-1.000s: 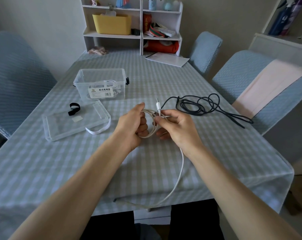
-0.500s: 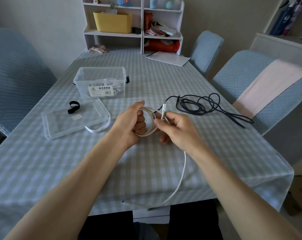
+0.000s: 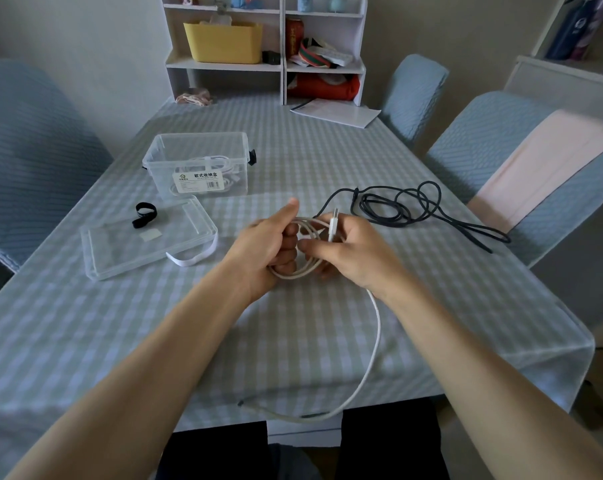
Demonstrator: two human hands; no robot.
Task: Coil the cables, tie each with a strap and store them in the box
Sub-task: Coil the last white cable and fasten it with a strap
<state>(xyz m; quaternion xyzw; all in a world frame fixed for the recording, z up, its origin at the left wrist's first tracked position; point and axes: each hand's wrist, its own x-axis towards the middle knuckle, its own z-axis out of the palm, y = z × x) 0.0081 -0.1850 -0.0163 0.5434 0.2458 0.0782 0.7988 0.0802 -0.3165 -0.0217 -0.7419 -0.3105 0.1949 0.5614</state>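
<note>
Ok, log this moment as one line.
step: coiling | left hand: holds white cable coil | right hand: pinches plug end | black cable: loose on table | box: open

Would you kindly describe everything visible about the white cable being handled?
The white cable is thin, smooth and flexible. Several loops are gathered between the left hand and right hand, both gripping it, a plug end sticking up by the right fingers. The uncoiled tail curves down over the table edge near the person.
</note>
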